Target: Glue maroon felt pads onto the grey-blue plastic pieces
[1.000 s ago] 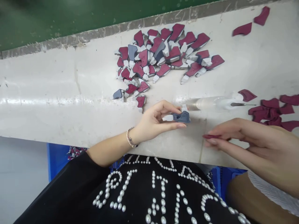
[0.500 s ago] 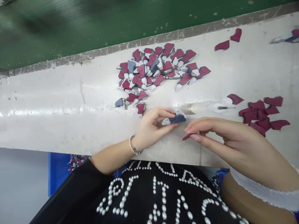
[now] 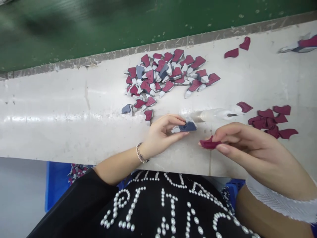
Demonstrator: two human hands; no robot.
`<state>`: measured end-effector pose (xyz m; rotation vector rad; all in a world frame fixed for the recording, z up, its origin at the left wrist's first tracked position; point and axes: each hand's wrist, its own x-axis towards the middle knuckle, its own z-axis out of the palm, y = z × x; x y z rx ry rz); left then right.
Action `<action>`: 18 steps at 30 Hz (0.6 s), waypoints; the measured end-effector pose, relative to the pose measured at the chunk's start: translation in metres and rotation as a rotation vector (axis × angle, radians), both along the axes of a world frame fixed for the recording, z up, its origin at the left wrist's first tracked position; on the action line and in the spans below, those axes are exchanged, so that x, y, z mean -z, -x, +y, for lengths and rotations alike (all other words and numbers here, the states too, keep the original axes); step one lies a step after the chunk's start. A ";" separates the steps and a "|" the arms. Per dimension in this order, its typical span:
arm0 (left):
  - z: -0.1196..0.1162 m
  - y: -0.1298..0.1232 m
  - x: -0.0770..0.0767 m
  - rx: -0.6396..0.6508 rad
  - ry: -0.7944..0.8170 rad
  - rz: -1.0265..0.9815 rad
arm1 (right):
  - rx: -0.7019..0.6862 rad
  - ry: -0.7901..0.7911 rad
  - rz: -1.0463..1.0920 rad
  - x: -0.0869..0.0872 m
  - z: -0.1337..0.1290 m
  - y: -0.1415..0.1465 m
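Between the thumb and fingers of my left hand (image 3: 162,135) sits a small grey-and-white plastic part (image 3: 189,126), its dark side facing me. To the right, my right hand (image 3: 252,148) pinches a maroon plastic piece (image 3: 210,143) by one end. The two parts are apart, with a short gap between them. Just beyond my hands lies a white bottle (image 3: 214,115) with a thin metal tip pointing right. A loose maroon piece (image 3: 244,106) rests near that tip.
Assembled maroon, grey and white parts (image 3: 150,76) form a heap at the back middle. Loose maroon pieces (image 3: 269,123) lie at right, and others (image 3: 231,53) farther back. A blue bin (image 3: 58,185) stands below the table at left. A green surface (image 3: 99,29) borders the far edge.
My right hand has drawn slightly to the right and turned the maroon piece so its broader side shows. My left hand holds the grey-and-white part almost still.
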<state>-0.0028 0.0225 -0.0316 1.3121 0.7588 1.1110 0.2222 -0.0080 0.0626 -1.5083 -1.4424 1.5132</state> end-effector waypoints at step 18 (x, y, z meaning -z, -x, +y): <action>0.003 0.002 -0.007 -0.035 0.089 0.107 | 0.243 -0.136 -0.664 0.010 0.096 -0.093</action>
